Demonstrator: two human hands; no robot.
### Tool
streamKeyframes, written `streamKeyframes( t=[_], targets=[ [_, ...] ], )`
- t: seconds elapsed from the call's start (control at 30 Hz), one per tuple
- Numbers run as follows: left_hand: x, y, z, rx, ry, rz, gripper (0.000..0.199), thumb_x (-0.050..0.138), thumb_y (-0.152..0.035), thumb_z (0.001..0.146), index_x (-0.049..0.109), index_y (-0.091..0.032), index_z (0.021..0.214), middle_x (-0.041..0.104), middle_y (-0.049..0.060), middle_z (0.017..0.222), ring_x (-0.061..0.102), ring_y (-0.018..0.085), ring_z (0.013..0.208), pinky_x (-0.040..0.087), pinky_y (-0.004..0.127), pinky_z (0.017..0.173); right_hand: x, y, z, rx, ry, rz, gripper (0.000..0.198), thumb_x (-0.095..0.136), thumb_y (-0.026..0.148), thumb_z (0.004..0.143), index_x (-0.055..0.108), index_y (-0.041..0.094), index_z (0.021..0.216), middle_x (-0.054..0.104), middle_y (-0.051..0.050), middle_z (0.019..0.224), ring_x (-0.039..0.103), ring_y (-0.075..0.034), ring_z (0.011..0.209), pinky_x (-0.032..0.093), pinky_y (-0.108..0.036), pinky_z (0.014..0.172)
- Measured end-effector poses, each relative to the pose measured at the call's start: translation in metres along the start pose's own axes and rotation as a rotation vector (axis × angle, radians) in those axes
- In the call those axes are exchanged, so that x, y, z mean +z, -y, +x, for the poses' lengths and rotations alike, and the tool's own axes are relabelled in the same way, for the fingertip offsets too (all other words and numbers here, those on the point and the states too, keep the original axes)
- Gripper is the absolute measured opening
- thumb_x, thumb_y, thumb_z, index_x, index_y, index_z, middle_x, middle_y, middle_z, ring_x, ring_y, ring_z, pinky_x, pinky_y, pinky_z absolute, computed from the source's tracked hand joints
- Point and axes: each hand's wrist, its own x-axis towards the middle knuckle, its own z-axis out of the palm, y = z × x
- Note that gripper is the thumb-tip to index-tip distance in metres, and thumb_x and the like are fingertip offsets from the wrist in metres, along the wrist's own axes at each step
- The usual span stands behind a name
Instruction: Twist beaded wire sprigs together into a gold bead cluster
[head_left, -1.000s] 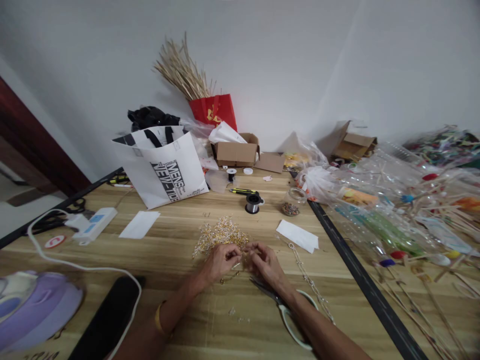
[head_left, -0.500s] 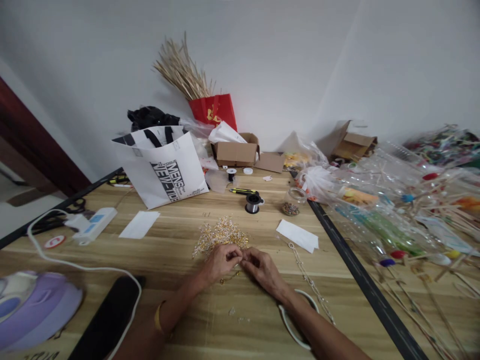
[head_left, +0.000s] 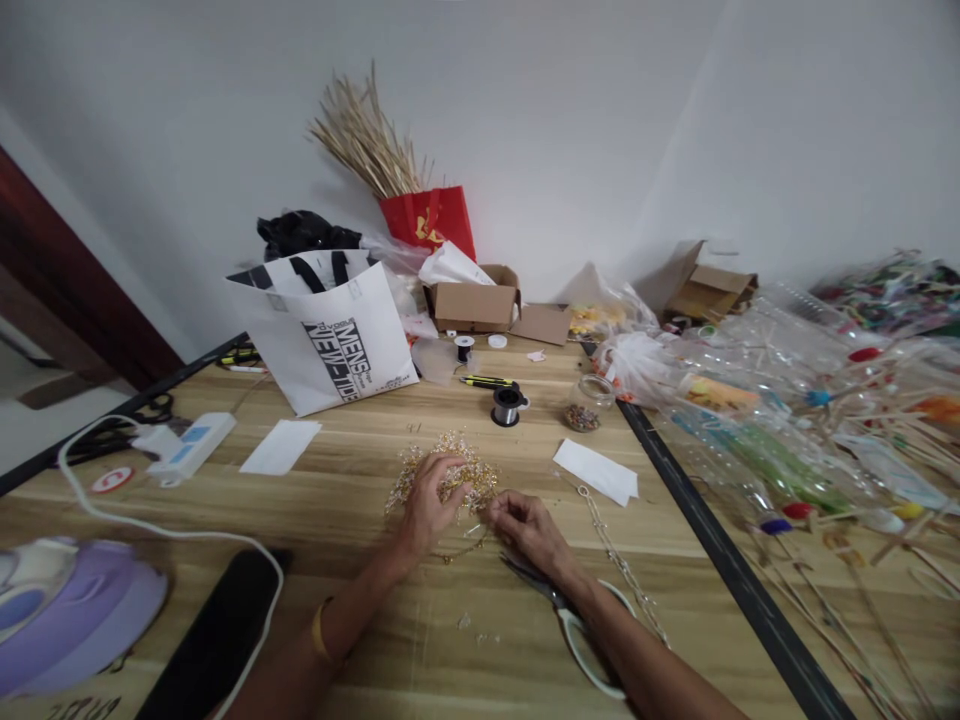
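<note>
My left hand reaches over a pile of small gold and clear beads, its thumb and fingers apart. My right hand is closed in a pinch just right of the pile. From its fingertips a thin gold beaded strand curves down to the left onto the table; the pinched end is too small to see clearly. Scissors with pale handles lie under my right forearm, partly covered by it. A few loose clear beads lie nearer to me.
A beaded chain and white paper lie to the right. Behind stand a wire spool, a glass jar of beads and a white bag. Left are a power strip and a purple iron. Plastic bottles crowd the right.
My hands were together, fingertips touching. The left has moved up and left over the bead pile and opened; the right has shifted slightly right, still pinched. More of the scissors shows.
</note>
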Motion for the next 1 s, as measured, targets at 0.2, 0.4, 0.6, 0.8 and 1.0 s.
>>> streamKeyframes(
  t=[0.2, 0.4, 0.6, 0.8, 1.0],
  targets=[
    [0.0, -0.007, -0.001, -0.086, 0.189, -0.024, 0.012, 0.058, -0.024, 0.076, 0.062, -0.016, 0.068, 0.065, 0.003, 0.071, 0.058, 0.016, 0.071, 0.045, 0.026, 0.068, 0.0, 0.001, 0.001, 0.046, -0.013, 0.066, 0.031, 0.061, 0.047, 0.071, 0.053, 0.017, 0.067, 0.043, 0.005, 0.052, 0.031, -0.008, 0.045, 0.024, -0.02, 0.043],
    [0.005, -0.017, -0.006, -0.119, 0.346, -0.09, 0.011, 0.059, -0.021, 0.073, 0.065, -0.015, 0.067, 0.066, 0.002, 0.067, 0.058, 0.014, 0.065, 0.043, 0.022, 0.062, 0.001, 0.005, 0.0, 0.03, 0.003, 0.016, 0.034, 0.061, 0.049, 0.071, 0.053, 0.017, 0.065, 0.041, 0.005, 0.052, 0.032, -0.007, 0.046, 0.024, -0.02, 0.044],
    [0.004, -0.017, -0.006, -0.135, 0.404, -0.15, 0.015, 0.055, -0.024, 0.074, 0.064, -0.014, 0.067, 0.064, 0.001, 0.064, 0.056, 0.013, 0.063, 0.042, 0.021, 0.06, 0.002, 0.004, -0.001, 0.022, 0.02, -0.041, 0.034, 0.061, 0.049, 0.072, 0.053, 0.016, 0.066, 0.042, 0.005, 0.051, 0.033, -0.008, 0.046, 0.026, -0.021, 0.045],
    [0.004, -0.017, -0.005, -0.163, 0.413, -0.176, 0.017, 0.056, -0.026, 0.074, 0.065, -0.013, 0.067, 0.064, 0.001, 0.064, 0.056, 0.013, 0.062, 0.042, 0.021, 0.059, 0.002, 0.004, -0.001, 0.022, 0.012, -0.019, 0.031, 0.061, 0.046, 0.072, 0.055, 0.016, 0.066, 0.043, 0.005, 0.051, 0.034, -0.008, 0.046, 0.026, -0.021, 0.046],
    [0.006, -0.009, -0.004, -0.178, 0.392, -0.14, 0.015, 0.057, -0.024, 0.074, 0.065, -0.013, 0.068, 0.065, 0.002, 0.066, 0.056, 0.013, 0.063, 0.042, 0.021, 0.06, 0.001, 0.001, 0.0, 0.018, -0.006, 0.032, 0.027, 0.061, 0.041, 0.073, 0.054, 0.016, 0.066, 0.045, 0.005, 0.053, 0.035, -0.007, 0.046, 0.027, -0.02, 0.045]
  ],
)
